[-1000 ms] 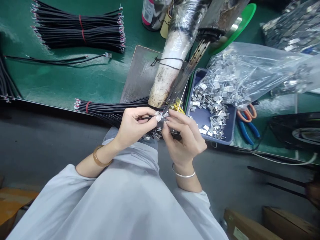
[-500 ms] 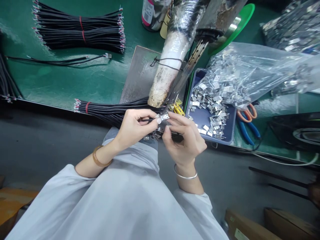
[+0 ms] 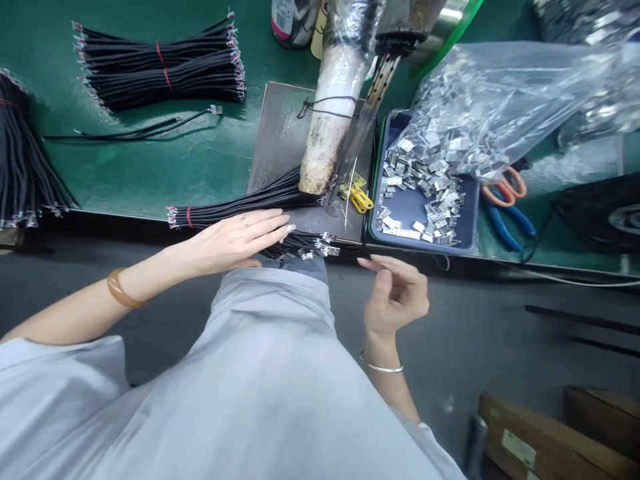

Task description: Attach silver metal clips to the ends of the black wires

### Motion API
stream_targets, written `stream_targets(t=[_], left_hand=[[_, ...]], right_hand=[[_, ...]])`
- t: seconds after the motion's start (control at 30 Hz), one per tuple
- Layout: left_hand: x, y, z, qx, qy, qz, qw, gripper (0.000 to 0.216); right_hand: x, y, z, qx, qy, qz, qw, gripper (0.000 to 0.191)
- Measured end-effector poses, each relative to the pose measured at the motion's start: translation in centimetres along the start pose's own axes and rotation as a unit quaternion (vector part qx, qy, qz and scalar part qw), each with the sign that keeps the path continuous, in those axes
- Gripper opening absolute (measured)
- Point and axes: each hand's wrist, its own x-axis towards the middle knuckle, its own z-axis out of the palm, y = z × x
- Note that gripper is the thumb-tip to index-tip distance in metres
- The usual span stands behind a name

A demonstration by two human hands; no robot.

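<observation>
My left hand (image 3: 245, 237) lies with its fingers stretched out, over the near side of the black cables. Just beyond its fingertips are the metal USB plugs (image 3: 327, 251) of a cable group (image 3: 295, 241) at the bench edge, partly hidden by the hand. Farther back, a bundle of black cables (image 3: 240, 205) with a red tie runs under a soldering iron's metal rod (image 3: 357, 143). My right hand (image 3: 397, 293) hovers in front of the bench, fingers loosely curled and thumb apart, with nothing visible in it.
Right of the metal plate (image 3: 280, 127) stands a blue tray (image 3: 373, 230) of metal connector shells (image 3: 440, 207), a plastic bag (image 3: 500, 100) over it. Pliers (image 3: 505, 207) lie beside it. A wrapped white tube (image 3: 325, 127) hangs over the plate. Tied cables (image 3: 160, 70) lie back left.
Both hands have come apart. My left hand has let go of the cable and plug and moved left and flattened; my right hand has drawn down and right. The view has shifted slightly.
</observation>
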Motion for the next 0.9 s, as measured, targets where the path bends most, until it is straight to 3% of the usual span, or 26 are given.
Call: stream_targets(t=[0.13,0.3,0.43,0.53,0.67,0.73,0.8,0.87,0.9], left_hand=[[-1.0,-1.0,0.1,0.088,-0.005,0.048,0.995,0.059],[-1.8,-2.3,1.3,0.097,0.087,0.032,0.991,0.048],[-2.6,-1.8,1.3,0.083,0.141,0.006,0.986,0.038],[-3.5,-0.5,0.3,0.061,0.144,-0.043,0.987,0.035],[-5.3,2.3,-2.3,-0.025,0.192,-0.168,0.967,0.034],[-6.2,4.0,-3.8,-0.096,0.252,-0.262,0.927,0.026],[-7.0,5.4,-4.8,-0.198,0.322,-0.339,0.861,0.004],[-7.4,6.5,-5.1,-0.344,0.363,-0.394,0.771,0.020],[-7.4,7.0,-5.0,-0.411,0.375,-0.405,0.725,0.025]], right_hand=[[-1.9,-1.3,0.2,0.008,-0.042,0.022,0.999,0.007],[-1.8,-2.6,1.1,0.036,-0.059,0.009,0.998,0.008],[-1.3,-3.4,1.6,0.061,-0.065,-0.022,0.996,0.009],[-0.9,-4.3,2.0,0.078,-0.098,-0.025,0.992,0.010],[-0.2,-5.5,2.7,0.125,-0.190,-0.022,0.974,0.017],[0.1,-5.6,3.5,0.149,-0.279,0.017,0.948,0.023],[0.3,-5.5,4.9,0.177,-0.391,0.085,0.899,0.025],[0.2,-5.7,7.1,0.234,-0.481,0.162,0.829,0.026],[0.1,-5.9,8.4,0.281,-0.499,0.196,0.796,0.042]])
